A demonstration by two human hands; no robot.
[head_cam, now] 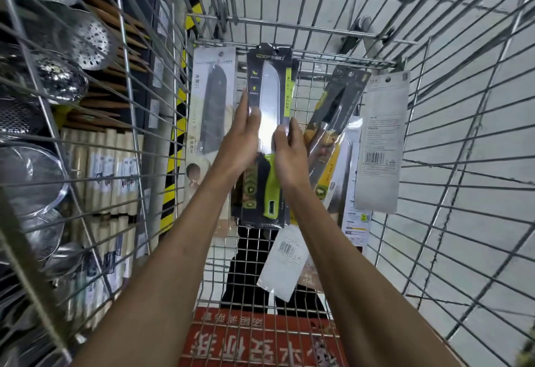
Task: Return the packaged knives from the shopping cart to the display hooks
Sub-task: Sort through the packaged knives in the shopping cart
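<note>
1. Hard to make out: both hands cover the middle of the packaged knife [270, 89], so the join of blade and green handle is hidden; motion blur smears the fingers, and how each one lies on the card cannot be told; the card's print is too small to read; the shopping cart [318, 58] is cut off at every edge of the view.
2. Left hand [240, 142]: the arm is stretched forward; the hand grips the packaged knife's left edge at blade height, fingertips over the front film.
3. Right hand [289, 154]: the arm reaches alongside; the hand grasps the packaged knife's right edge, thumb up along that edge, slightly lower than the left hand.
4. The packaged knife stands upright inside the cart, hang-tab uppermost, before the far wire wall; whether it touches the wall cannot be told.
5. Just left of the packaged knife stands a pale-card knife [212, 106]; right of it a yellow-trimmed knife pack [333, 117] tilts; further right hangs a white card back [382, 141]; below it a barcoded packet [285, 259] lies slanted, partly under the right forearm.
6. Far left of the packaged knife, beyond the cart's side, are blurred steel skimmers [89, 39]; below it is a red sign [260, 337], its characters upside down.
</note>
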